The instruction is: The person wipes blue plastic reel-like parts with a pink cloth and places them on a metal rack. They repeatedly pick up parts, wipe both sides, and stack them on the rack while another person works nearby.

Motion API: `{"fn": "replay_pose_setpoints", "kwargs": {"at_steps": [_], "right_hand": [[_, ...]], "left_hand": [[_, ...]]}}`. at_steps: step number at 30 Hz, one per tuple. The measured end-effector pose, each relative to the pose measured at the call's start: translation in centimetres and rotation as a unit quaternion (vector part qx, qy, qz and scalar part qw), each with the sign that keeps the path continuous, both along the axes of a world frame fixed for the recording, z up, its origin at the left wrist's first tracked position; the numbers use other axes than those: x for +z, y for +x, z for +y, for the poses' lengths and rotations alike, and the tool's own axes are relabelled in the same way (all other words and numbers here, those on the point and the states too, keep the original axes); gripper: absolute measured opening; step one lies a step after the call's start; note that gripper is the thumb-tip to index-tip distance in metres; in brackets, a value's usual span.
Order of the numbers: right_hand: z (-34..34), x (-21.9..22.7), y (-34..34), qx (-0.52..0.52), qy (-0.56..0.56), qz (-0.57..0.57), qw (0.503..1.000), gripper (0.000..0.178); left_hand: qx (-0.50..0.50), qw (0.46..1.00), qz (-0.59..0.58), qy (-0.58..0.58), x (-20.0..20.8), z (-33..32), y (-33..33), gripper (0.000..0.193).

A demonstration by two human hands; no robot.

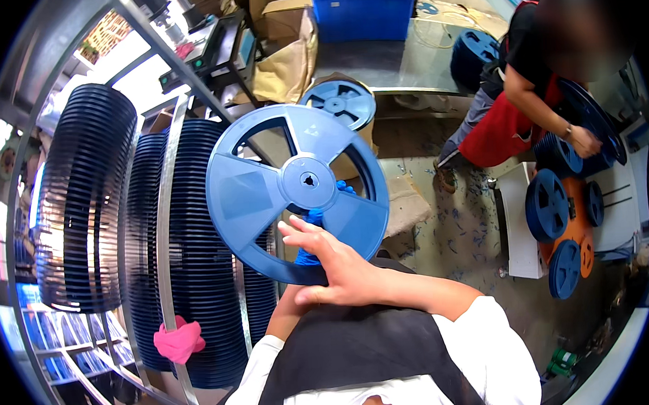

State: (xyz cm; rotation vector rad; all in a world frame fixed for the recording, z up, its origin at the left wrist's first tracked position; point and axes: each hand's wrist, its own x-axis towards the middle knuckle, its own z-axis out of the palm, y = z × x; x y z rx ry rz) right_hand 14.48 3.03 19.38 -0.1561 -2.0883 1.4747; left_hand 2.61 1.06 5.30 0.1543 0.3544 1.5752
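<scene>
Nearest us, the right hand (332, 264), bare, lies over the near edge of a large blue reel (294, 180), palm low, fingers spread and not closed round anything; whether it touches the face we cannot tell. The left hand (307, 257), in a blue glove, is behind the reel, blue showing through the cut-outs; we judge it bears the weight, though how tightly it grips is hidden. The reel hangs before the chest, face toward us. We take the step to be handling or turning this one reel; any next move calls, in our view, for a second hold on the rim, keeping fingers clear of the cut-outs.

Left: dark reels (203, 244) packed edge-on behind a metal rail (166, 253), a pink cloth (178, 341) on it. Just beyond ours, another blue reel (337, 104). Far right, a co-worker in a red apron (492, 141); far off, a blue bin (363, 16).
</scene>
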Motion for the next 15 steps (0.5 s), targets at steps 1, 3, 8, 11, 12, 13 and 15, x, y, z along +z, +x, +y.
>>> {"fn": "replay_pose_setpoints", "kwargs": {"at_steps": [1,3,8,11,12,13,15], "right_hand": [[0.4,0.3,0.5,-0.003,0.040,0.018,0.999,0.069],[1.9,0.0,1.9,-0.033,0.102,0.050,0.993,0.070],[5.3,-4.2,6.2,-0.307,-0.141,0.050,0.940,0.041],[6.3,-6.3,7.1,-0.331,-0.235,0.066,0.912,0.037],[6.5,-6.7,7.1,-0.320,-0.262,0.072,0.908,0.036],[6.5,-7.3,7.1,-0.311,-0.268,0.068,0.909,0.035],[6.4,-7.9,6.5,-0.293,-0.302,0.064,0.905,0.034]], "left_hand": [[-0.004,1.000,-0.011,0.020,0.6,-0.3,-0.4,0.066],[-0.001,0.998,-0.024,0.054,1.7,-1.2,-1.2,0.068],[0.012,0.994,-0.039,0.106,4.0,-3.5,-2.3,0.073],[0.067,0.993,-0.041,0.092,3.7,-4.5,-2.2,0.082],[0.071,0.990,-0.052,0.108,3.7,-4.8,-2.3,0.083],[0.074,0.987,-0.063,0.125,3.8,-5.1,-2.3,0.085],[0.079,0.984,-0.068,0.143,3.6,-5.3,-2.9,0.089]]}}
